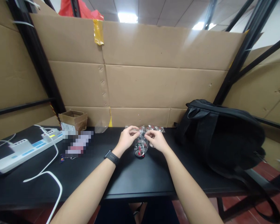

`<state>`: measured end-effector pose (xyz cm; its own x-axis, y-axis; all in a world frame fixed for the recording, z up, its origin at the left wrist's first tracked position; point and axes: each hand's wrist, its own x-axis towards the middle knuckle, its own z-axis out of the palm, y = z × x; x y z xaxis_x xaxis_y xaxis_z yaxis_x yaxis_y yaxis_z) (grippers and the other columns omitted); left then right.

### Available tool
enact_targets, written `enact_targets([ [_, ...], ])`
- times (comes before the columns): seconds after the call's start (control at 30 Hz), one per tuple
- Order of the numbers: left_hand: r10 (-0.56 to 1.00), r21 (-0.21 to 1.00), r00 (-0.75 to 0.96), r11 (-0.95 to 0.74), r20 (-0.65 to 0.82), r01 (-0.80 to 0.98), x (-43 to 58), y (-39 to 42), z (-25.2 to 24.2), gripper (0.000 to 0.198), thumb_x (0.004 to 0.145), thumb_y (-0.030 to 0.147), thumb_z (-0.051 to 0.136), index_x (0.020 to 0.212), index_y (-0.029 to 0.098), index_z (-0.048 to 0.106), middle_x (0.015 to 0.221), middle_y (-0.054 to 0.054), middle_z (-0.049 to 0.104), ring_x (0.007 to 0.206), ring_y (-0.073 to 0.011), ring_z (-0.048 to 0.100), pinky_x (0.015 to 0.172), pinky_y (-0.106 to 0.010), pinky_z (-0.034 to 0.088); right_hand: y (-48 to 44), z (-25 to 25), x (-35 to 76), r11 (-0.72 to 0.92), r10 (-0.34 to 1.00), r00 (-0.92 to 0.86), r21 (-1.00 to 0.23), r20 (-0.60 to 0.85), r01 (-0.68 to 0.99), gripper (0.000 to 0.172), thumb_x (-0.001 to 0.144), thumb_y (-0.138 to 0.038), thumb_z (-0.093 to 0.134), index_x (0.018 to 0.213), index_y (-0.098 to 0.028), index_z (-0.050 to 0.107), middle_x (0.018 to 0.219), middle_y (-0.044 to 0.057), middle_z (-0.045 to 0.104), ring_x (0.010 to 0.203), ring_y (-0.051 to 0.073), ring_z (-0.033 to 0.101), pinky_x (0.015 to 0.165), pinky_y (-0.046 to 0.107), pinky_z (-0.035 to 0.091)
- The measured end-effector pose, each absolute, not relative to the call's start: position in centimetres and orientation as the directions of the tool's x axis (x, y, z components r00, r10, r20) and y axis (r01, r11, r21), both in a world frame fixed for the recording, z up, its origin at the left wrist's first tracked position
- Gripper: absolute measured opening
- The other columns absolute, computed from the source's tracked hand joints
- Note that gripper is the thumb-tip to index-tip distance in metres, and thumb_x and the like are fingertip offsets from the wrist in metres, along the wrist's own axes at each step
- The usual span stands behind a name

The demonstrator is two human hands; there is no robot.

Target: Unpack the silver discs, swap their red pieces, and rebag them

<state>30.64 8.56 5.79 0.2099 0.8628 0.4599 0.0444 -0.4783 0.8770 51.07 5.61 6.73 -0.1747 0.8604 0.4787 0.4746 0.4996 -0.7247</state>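
Between my two hands hangs a small clear plastic bag; a shiny round piece shows through it. My left hand, with a black watch on its wrist, is closed in a pinch at the bag's upper left edge. At the upper right edge, my right hand pinches the same bag. Just below it on the table lies a round silvery piece with a red centre. Behind my fingers are several more clear bags with similar red-centred pieces, partly hidden by my hands.
A large black backpack takes up the right of the black table. On the left are a white power strip, a white cable and a small open cardboard box. Cardboard walls close off the back and sides.
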Motion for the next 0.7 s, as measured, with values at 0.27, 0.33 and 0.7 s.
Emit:
enact_targets([
  [0.27, 0.823, 0.886, 0.430, -0.452, 0.371, 0.101, 30.7, 9.4, 3.8, 0.042, 0.084, 0.039, 0.070, 0.118, 0.018, 0.062, 0.102, -0.011, 0.075, 0.092, -0.0227, 0.072, 0.086, -0.037, 0.056, 6.2, 7.0, 51.5, 0.505, 0.856, -0.010, -0.832, 0.517, 0.229, 0.023, 0.079, -0.040, 0.072, 0.084, -0.018, 0.069, 0.081, 0.006, 0.072, 0.072, 0.020, 0.068, 0.071, 0.032, 0.055],
  [0.33, 0.815, 0.876, 0.456, -0.462, 0.359, 0.136, 30.8, 9.4, 3.4, 0.037, 0.086, 0.040, 0.067, 0.115, 0.018, 0.064, 0.097, -0.010, 0.075, 0.087, -0.0220, 0.072, 0.083, -0.036, 0.056, 6.2, 7.1, 51.6, 0.493, 0.862, 0.026, -0.850, 0.506, 0.182, 0.024, 0.079, -0.042, 0.072, 0.084, -0.018, 0.068, 0.082, 0.006, 0.072, 0.070, 0.020, 0.068, 0.070, 0.032, 0.055],
  [0.7, 0.847, 0.844, 0.260, -0.511, 0.463, 0.163, 31.7, 8.7, 4.8, 0.025, 0.085, 0.040, 0.066, 0.096, 0.019, 0.070, 0.092, -0.008, 0.075, 0.086, -0.0209, 0.071, 0.080, -0.031, 0.055, 5.8, 6.8, 50.4, 0.506, 0.851, 0.106, -0.858, 0.514, 0.091, 0.030, 0.080, -0.046, 0.071, 0.094, -0.020, 0.066, 0.093, 0.007, 0.070, 0.079, 0.021, 0.069, 0.075, 0.034, 0.056],
])
